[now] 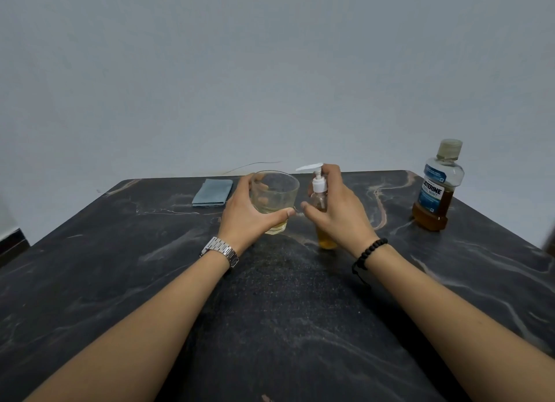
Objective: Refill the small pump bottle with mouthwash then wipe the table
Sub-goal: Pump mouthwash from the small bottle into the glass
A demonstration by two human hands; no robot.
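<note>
Now, left hand: wrapping round the glass.
Right hand: gripping the pump bottle; keep it standing straight while pumping.

2 bare forearms reach in from the bottom edge, with no sleeve showing on either. The left wrist carries a silver metal watch band made of rows of rectangular links that catch the light, its dial turned out of sight. The right wrist carries a bracelet of small round black beads, matte and evenly sized, with a short dark cord end hanging from it on the near side below the wrist.
</note>
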